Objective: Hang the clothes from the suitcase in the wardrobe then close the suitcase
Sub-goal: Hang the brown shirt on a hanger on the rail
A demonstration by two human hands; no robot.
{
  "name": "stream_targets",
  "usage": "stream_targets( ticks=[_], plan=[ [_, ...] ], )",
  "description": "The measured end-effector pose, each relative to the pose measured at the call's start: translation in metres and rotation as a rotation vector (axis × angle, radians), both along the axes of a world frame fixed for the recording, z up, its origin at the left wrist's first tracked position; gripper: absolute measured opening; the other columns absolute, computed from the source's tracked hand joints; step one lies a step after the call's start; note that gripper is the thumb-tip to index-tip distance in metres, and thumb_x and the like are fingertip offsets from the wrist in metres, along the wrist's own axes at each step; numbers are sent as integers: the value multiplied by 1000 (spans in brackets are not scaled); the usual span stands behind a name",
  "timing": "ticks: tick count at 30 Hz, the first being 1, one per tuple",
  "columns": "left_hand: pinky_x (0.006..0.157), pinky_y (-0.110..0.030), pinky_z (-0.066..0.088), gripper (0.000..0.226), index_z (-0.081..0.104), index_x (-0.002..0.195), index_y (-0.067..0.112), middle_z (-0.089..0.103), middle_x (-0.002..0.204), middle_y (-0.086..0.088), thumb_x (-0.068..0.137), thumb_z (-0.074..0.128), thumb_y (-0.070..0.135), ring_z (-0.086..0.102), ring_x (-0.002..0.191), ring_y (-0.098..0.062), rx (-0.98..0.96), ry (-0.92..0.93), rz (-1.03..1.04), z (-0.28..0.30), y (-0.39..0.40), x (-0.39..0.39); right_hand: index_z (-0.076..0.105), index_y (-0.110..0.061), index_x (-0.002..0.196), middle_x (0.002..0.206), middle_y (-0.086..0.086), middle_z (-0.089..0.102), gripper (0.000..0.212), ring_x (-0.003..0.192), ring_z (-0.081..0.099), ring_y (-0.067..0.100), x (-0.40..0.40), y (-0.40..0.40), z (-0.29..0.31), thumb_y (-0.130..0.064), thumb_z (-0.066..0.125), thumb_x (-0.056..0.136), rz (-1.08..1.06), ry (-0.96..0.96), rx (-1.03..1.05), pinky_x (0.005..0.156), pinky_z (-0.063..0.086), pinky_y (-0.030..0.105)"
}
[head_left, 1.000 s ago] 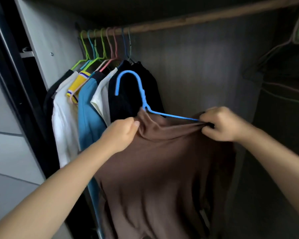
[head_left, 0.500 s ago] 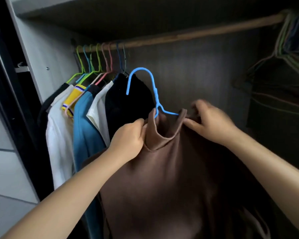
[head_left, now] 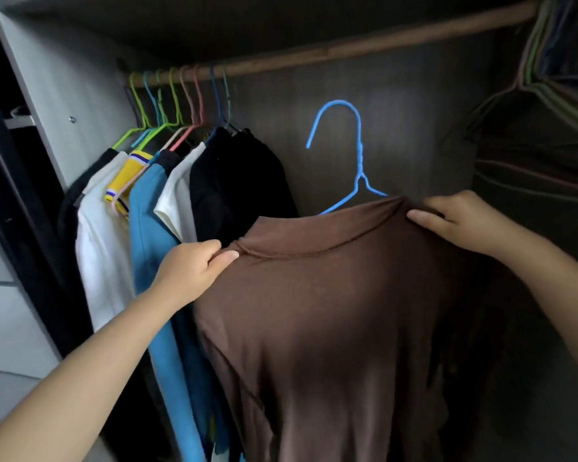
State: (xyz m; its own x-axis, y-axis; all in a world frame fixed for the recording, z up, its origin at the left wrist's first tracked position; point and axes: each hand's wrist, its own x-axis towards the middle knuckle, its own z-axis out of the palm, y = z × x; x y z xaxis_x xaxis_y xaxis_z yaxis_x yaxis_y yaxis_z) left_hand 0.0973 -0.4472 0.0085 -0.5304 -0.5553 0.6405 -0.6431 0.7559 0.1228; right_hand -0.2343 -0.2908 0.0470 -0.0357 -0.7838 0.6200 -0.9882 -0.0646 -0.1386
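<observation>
A brown shirt (head_left: 327,301) is spread over a blue wire hanger (head_left: 357,155), whose hook stands free below the wooden rail (head_left: 347,51). My left hand (head_left: 194,271) pinches the shirt's left shoulder near the collar. My right hand (head_left: 461,221) grips the right shoulder at the collar's edge. The hanger's lower bars are hidden inside the shirt. The suitcase is out of view.
Several garments (head_left: 154,221) in white, yellow, blue and black hang on coloured hangers at the rail's left end. Empty hangers (head_left: 548,105) bunch at the far right. The wardrobe's side wall (head_left: 64,95) stands at the left. Bare rail lies between the two groups.
The shirt's collar has been pulled wide over the hanger's shoulders. My hands moved apart, and the hanger with the shirt has shifted right and stands more upright.
</observation>
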Motion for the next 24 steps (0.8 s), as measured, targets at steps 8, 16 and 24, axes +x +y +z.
stream_targets(
  ticks=[8,16,24],
  plan=[
    [35,-18,27,56,45,48,11,43,43,2,91,35,46,48,38,-19,-503,-118,3,11,27,-29,33,-20,60,77,27,61,38,78,61,37,9,0,-12,-32,49,92,-54,101,55,68,42,38],
    [53,-30,27,47,26,54,17,33,50,4,96,42,31,32,48,-14,195,59,-234,7,53,-76,32,-25,59,54,5,51,42,59,60,29,22,-2,-9,-54,45,87,158,156,-17,55,34,28],
    [49,-27,21,40,23,53,20,29,48,6,84,27,44,30,45,-10,35,83,-181,34,34,-66,48,-26,61,65,-6,58,48,62,54,-1,-4,24,5,-67,27,74,123,-86,211,60,37,16]
  ],
)
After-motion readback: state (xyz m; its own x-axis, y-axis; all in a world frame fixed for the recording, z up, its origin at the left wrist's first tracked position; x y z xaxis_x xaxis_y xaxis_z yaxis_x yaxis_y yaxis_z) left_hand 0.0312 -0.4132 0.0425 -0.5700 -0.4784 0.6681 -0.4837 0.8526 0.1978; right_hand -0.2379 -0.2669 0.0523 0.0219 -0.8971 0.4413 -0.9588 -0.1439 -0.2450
